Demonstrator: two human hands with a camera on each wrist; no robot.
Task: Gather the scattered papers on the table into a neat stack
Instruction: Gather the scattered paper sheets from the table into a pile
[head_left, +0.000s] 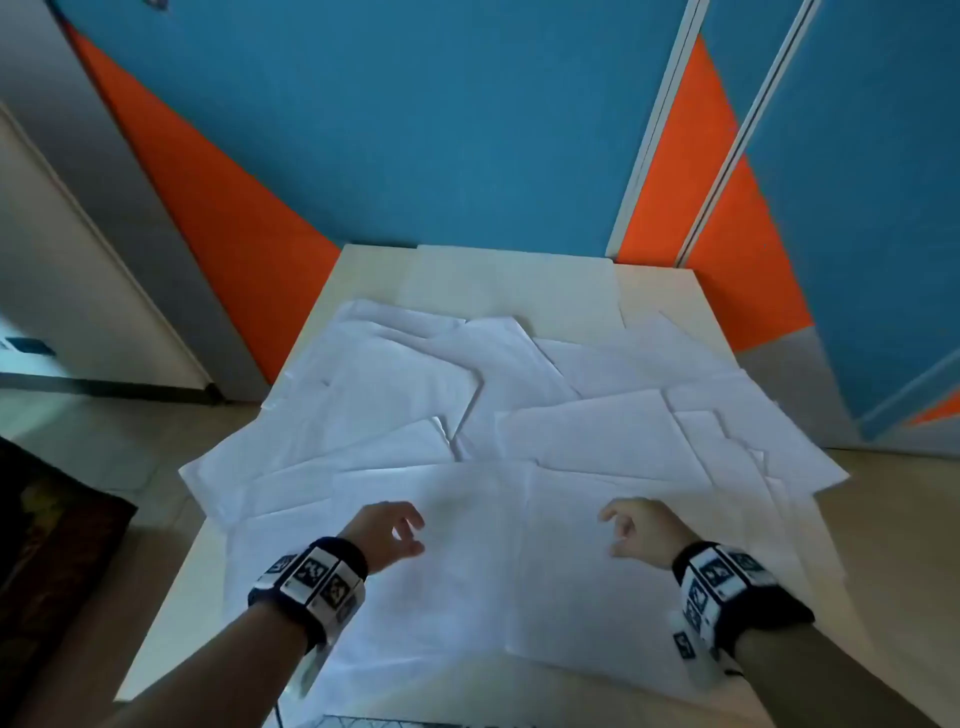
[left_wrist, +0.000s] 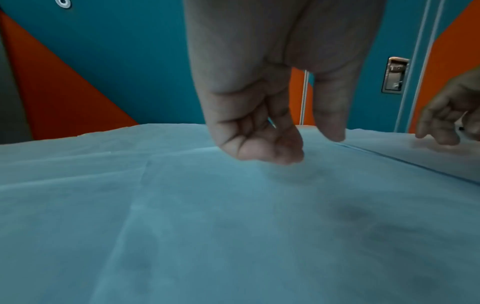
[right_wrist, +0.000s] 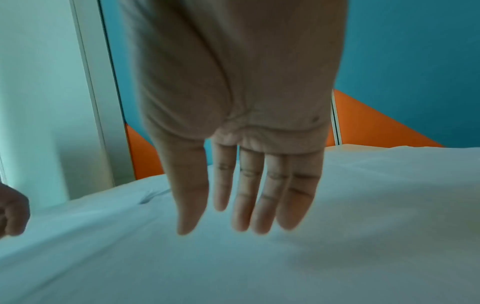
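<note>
Several white paper sheets (head_left: 519, 415) lie scattered and overlapping across a light wooden table (head_left: 374, 270). Some overhang its left and right edges. My left hand (head_left: 395, 530) hovers just above the near sheets, left of centre, fingers loosely curled and holding nothing. In the left wrist view the left hand (left_wrist: 259, 133) hangs close over the paper (left_wrist: 182, 216) with its thumb apart. My right hand (head_left: 631, 525) hovers at the same depth on the right. The right wrist view shows the right hand (right_wrist: 246, 185) with fingers nearly straight above the sheets (right_wrist: 363, 205), empty.
A blue and orange wall (head_left: 467, 130) stands right behind the table's far edge. A dark object (head_left: 47, 545) sits on the floor at the left. A metal door latch (left_wrist: 394, 76) shows on the blue panel at the back right.
</note>
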